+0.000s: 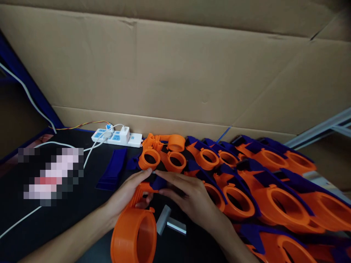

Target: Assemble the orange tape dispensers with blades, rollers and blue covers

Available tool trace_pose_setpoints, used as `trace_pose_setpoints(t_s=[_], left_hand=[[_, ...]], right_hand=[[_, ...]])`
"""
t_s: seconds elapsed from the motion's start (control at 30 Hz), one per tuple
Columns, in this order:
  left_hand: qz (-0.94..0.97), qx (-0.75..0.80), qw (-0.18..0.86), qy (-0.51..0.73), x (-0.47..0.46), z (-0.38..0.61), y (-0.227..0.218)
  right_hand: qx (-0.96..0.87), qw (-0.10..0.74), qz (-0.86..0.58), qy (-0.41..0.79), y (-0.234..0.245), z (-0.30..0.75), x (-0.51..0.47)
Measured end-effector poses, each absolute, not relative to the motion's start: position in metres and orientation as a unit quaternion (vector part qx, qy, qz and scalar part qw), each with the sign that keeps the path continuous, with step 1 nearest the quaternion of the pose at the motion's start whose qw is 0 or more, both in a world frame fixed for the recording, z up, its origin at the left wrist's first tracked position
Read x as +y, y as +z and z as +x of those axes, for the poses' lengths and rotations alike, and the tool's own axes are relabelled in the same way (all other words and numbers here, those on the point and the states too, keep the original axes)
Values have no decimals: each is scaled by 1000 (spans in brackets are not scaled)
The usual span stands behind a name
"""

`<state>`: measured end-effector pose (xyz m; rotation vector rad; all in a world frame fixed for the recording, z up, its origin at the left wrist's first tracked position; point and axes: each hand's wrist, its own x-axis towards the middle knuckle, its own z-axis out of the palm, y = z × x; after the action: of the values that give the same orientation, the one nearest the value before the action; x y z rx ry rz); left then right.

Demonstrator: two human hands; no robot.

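An orange tape dispenser [123,233] is in my left hand [130,190], whose fingers are wrapped round its handle. Its wide ring hangs toward me. My right hand [193,193] is closed on a dark blue piece [158,182] at the dispenser's far end, with the thumb below and the fingers above. The fingertips of both hands nearly meet there, partly hiding the joint. Just below my right hand, a silvery metal strip [163,219] and another metal strip [177,225] lie on the black table [90,219].
Rows of orange and blue dispensers [285,204] fill the right side. More orange dispensers [175,160] lie just beyond my hands. A stack of blue flat pieces [112,170] is at left, below a white power strip [134,138] with cables. A cardboard wall [175,73] stands behind.
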<state>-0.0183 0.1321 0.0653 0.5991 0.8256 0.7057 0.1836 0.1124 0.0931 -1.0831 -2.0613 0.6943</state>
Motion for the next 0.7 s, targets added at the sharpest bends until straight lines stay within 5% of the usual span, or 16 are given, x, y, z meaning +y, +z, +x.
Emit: trace_pose_setpoints(t_s=[0.33, 0.47, 0.7], left_hand=[[234, 401, 813, 352, 135, -19, 67], [251, 378, 812, 366, 128, -17, 69], [297, 317, 812, 390, 126, -23, 75]], right_hand=[[-758, 361, -484, 246, 90, 182, 107], [-768, 302, -482, 294, 87, 178, 109], [-745, 318, -467, 356, 87, 181, 109]])
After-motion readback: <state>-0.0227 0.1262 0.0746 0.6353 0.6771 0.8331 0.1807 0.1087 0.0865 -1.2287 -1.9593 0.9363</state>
